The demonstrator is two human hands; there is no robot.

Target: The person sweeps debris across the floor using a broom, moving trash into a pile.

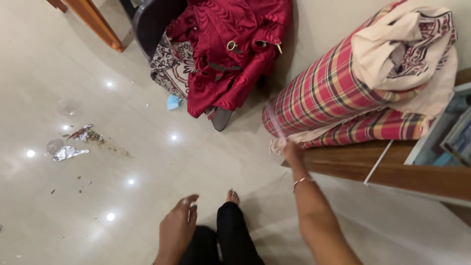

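a: where is the right hand point(293, 152)?
b: its grip pinches the near edge of the rolled plaid mattress point(324, 93) on the wooden counter point(392, 169), right side.
a: and the left hand point(177, 225)?
b: loose, fingers half open, holding nothing above the floor point(98, 206).

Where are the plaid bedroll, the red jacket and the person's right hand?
plaid bedroll point(321, 93), head view, middle of the checked side.
red jacket point(230, 44), head view, quilted front.
right hand point(293, 151), head view, back of hand at the bedroll's edge.
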